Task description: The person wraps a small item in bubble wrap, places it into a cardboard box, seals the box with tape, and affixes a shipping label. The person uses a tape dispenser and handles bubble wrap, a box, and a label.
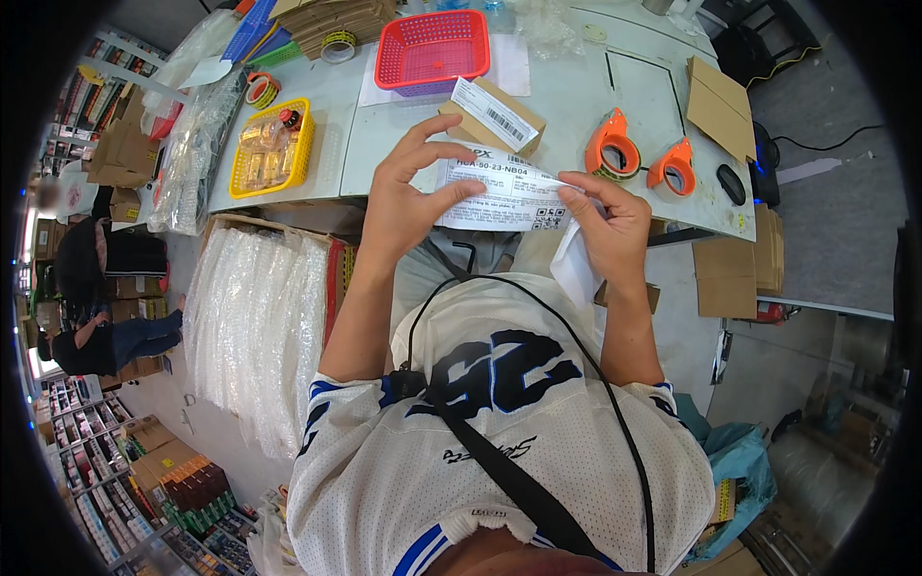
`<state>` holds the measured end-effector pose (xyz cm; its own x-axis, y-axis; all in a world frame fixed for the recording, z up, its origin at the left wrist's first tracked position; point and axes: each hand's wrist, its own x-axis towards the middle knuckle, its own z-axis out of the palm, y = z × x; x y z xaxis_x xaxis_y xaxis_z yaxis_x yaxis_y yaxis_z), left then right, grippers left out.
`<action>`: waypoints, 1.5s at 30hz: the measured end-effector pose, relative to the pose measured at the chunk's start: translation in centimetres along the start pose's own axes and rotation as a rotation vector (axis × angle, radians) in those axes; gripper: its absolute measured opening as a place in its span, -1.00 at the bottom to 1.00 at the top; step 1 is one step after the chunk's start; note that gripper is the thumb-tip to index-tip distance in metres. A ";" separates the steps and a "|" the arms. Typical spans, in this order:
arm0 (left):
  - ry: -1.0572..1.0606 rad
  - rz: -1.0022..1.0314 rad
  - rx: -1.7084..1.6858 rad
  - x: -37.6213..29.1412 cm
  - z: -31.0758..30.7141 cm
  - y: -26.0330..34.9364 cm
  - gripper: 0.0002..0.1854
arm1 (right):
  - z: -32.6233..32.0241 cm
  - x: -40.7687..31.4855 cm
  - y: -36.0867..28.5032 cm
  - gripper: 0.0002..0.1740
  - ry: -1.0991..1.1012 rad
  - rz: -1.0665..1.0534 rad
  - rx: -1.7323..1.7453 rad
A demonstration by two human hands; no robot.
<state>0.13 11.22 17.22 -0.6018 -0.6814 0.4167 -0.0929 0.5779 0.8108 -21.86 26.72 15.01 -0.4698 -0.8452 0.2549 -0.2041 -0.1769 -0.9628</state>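
Observation:
Between my two hands a white printed shipping label [497, 191] is stretched out above the table's front edge. My left hand [425, 180] pinches its left part between thumb and fingers. The right end is gripped by the fingertips of my right hand [605, 216], and a loose white strip of paper [574, 266] hangs down below that hand. Just beyond the label lies a small cardboard box [529, 108] with a white barcoded label on its top. Behind the box stands a red plastic basket [432, 61].
Two orange tape dispensers [612, 147] [671, 173] and a black computer mouse [730, 185] lie at the right. A yellow basket [306, 147] of small packages stands left, near a tape roll [261, 91]. Bubble wrap [252, 324] fills a carton below. A person [94, 345] is at far left.

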 end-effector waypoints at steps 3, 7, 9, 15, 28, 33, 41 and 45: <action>-0.007 0.003 -0.057 0.2 0.6 1.5 -0.55 | 0.0 0.1 0.2 -0.76 0.011 0.014 0.003; -0.126 -0.094 -0.055 0.1 0.3 1.7 -0.61 | -0.1 0.1 0.1 -0.77 -0.009 0.001 -0.007; -0.150 -0.149 -0.057 0.1 0.2 1.6 -0.64 | -0.1 0.0 -0.1 -0.77 -0.017 -0.011 -0.006; -0.151 -0.236 -0.077 -0.4 0.2 1.8 -0.76 | -1.3 0.7 0.5 -0.72 -0.048 -0.154 -0.206; -0.313 -0.326 -0.093 -0.4 0.1 2.4 -0.81 | 0.4 1.3 -4.8 -0.74 -0.374 -0.215 -0.589; -0.244 -0.292 -0.301 -0.9 0.1 1.2 -0.82 | 0.6 1.2 -4.8 -0.77 -0.366 -0.132 -0.525; -0.273 -0.360 -0.367 -0.6 -0.2 1.2 -0.83 | 0.5 1.3 -4.4 -0.79 -0.359 -0.112 -0.469; -0.256 -0.345 -0.356 -0.6 -0.2 1.0 -0.83 | 0.6 1.3 -4.4 -0.81 -0.360 -0.088 -0.442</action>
<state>0.58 12.13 17.87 -0.7615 -0.6476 0.0256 -0.0715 0.1232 0.9898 -21.10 26.07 19.54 -0.1285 -0.9690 0.2110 -0.6048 -0.0921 -0.7911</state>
